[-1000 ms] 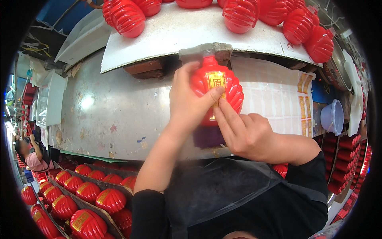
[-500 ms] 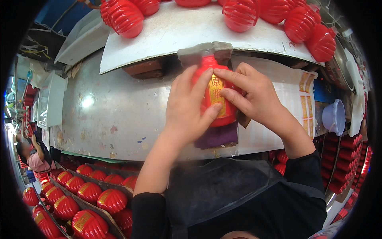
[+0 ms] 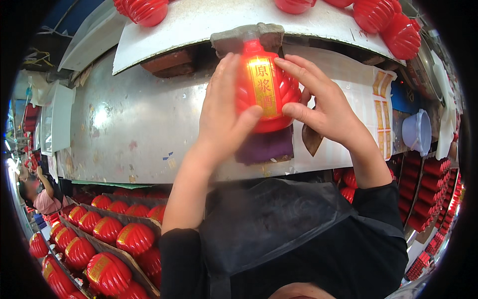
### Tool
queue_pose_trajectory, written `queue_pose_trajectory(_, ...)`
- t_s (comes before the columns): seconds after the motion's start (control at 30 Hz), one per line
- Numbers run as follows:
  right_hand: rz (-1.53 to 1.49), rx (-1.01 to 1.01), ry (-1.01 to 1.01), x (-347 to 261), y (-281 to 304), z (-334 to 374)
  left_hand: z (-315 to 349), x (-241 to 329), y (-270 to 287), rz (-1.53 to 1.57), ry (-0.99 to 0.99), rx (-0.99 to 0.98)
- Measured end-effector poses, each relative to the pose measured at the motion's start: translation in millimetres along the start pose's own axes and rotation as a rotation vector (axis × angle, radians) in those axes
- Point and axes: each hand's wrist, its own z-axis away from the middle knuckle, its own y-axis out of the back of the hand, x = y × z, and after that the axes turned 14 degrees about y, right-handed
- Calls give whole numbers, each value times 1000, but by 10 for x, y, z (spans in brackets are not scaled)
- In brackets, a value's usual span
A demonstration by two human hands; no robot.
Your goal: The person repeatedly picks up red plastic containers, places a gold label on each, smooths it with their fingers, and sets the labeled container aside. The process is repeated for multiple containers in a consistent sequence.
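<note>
A red ribbed bottle (image 3: 242, 94) with a gold label (image 3: 264, 89) lies on its back, its neck away from me. The neck rests in a grey, notched support (image 3: 273, 36), and purple cloth (image 3: 269, 147) lies under the base. My left hand (image 3: 219, 107) is open along the bottle's left side, fingers straight and blurred, thumb near the label's lower edge. At the right side is my right hand (image 3: 328, 102), index fingertip and thumb at the bottle. A dark brown, flat, pointed piece (image 3: 312, 140) juts out below its palm, seemingly held by curled fingers that are partly hidden.
A sheet of gold-and-red labels (image 3: 383, 109) lies on the metal table (image 3: 134, 124) at right, beside a lavender basin (image 3: 417, 132). Several red bottles stand on a white board (image 3: 209, 22) at the back. Rows of red bottles (image 3: 107, 229) fill racks at lower left; a person (image 3: 42, 192) is far left.
Both hands have drawn apart from the label to the bottle's sides, uncovering it. The brown piece has moved rightward with my right hand. The whole view has shifted slightly.
</note>
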Motion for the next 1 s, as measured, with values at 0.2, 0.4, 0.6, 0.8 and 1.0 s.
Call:
queue_pose_trajectory(0.2,11,-9,14,15,-39,9,48,-11,-18,124,86,-21)
queue_pose_trajectory(0.4,53,-7,5,-16,-73,1,63,6,-54,493,241,-30)
queue_pose_trajectory(0.6,171,17,10,-45,-175,0,64,-20,-86,276,147,-4)
queue_pose_trajectory(0.8,185,22,18,-65,-154,-21,53,-8,-96,357,170,18)
queue_pose_trajectory(1.0,274,7,-16,-147,-192,-32,64,24,-85,306,130,-7)
